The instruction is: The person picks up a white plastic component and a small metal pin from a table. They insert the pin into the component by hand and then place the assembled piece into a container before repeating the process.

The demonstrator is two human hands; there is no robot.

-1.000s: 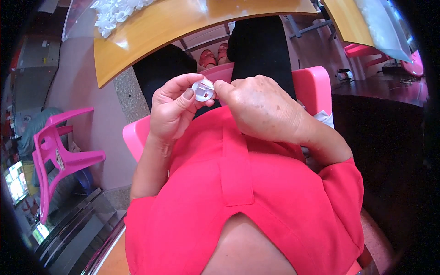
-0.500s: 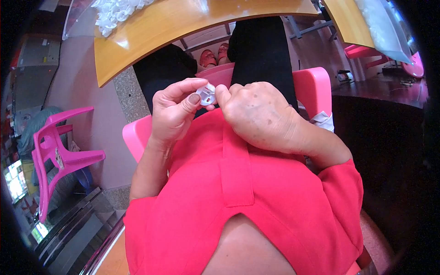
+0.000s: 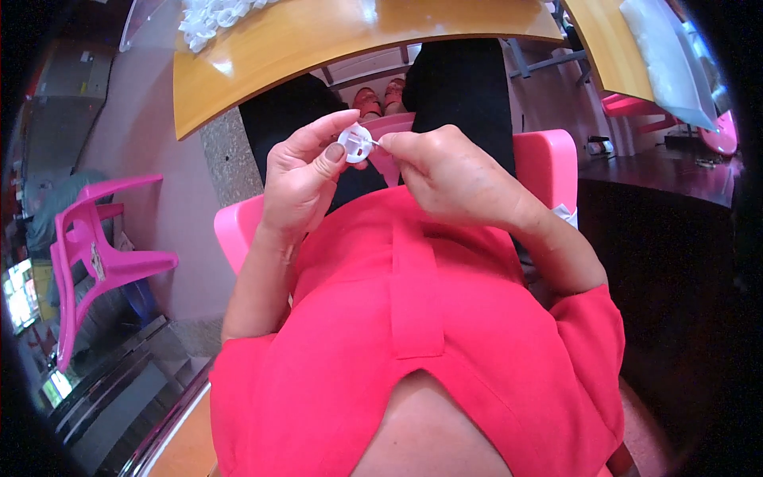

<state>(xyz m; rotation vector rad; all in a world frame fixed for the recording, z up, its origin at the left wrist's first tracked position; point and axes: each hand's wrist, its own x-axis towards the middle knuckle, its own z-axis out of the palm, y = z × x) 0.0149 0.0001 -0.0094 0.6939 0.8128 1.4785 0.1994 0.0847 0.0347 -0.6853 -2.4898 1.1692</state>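
While the white round part (image 3: pixel 355 145) is gripped at its rim by the left hand (image 3: pixel 304 179), with the thumb on the near-left edge and the index finger over the top, its recessed, ribbed face is turned toward the camera. A thin pale piece (image 3: pixel 377 143) is pinched between thumb and index finger of the right hand (image 3: pixel 457 175); other fingers tucked under, partly hidden. The piece is held at the part's right edge; too small to tell whether it is seated. Both hands are held narrow, near each other, over the lap, short of the wooden table (image 3: pixel 358 32). Small white pieces (image 3: pixel 211 20) are heaped at the table's left end. A translucent bag (image 3: pixel 668 63) is laid on the wooden surface (image 3: pixel 608 48) at right. A pink chair (image 3: pixel 544 163) is occupied.
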